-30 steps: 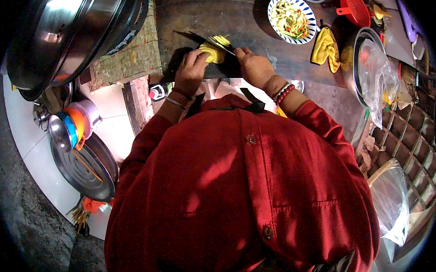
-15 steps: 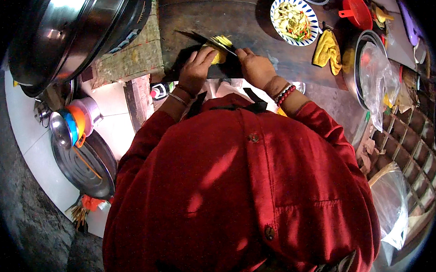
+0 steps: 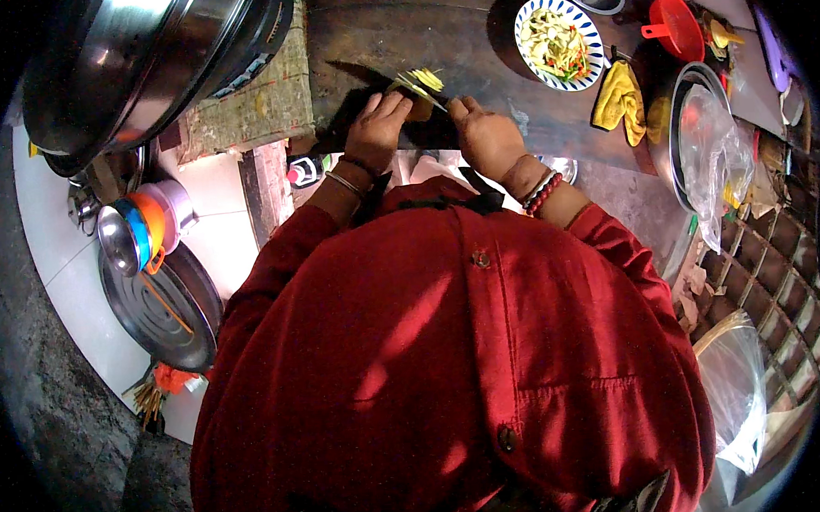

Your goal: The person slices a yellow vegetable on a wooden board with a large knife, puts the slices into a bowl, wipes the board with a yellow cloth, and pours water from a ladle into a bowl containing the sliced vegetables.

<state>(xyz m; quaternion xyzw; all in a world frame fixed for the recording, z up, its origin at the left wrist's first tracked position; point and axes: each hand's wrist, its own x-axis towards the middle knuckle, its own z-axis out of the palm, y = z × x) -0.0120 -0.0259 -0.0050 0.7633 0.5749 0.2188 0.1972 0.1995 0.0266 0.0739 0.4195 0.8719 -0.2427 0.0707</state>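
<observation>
My right hand [image 3: 489, 138] is closed round the handle of a kitchen knife [image 3: 424, 94] at the near edge of the dark wooden table. The blade slants away to the left, in front of my left fingertips. My left hand [image 3: 380, 129] is closed, its bent fingers pressing a yellowish piece of vegetable [image 3: 418, 112] against the wood; most of that piece is in shadow or behind the fingers. Thin pale yellow strips [image 3: 427, 78] lie along the far side of the blade.
A blue-rimmed plate of sliced vegetables [image 3: 558, 82] stands right of my hands, beside a yellow cloth [image 3: 618, 99]. Farther right are a red strainer [image 3: 673, 28] and a metal basin with a plastic bag [image 3: 705, 138]. Large dark pots [image 3: 155, 66] crowd the left.
The blade has turned and now shows as a bright narrow line. Less of the yellow piece shows beside my left fingers. Both hands stay in nearly the same place.
</observation>
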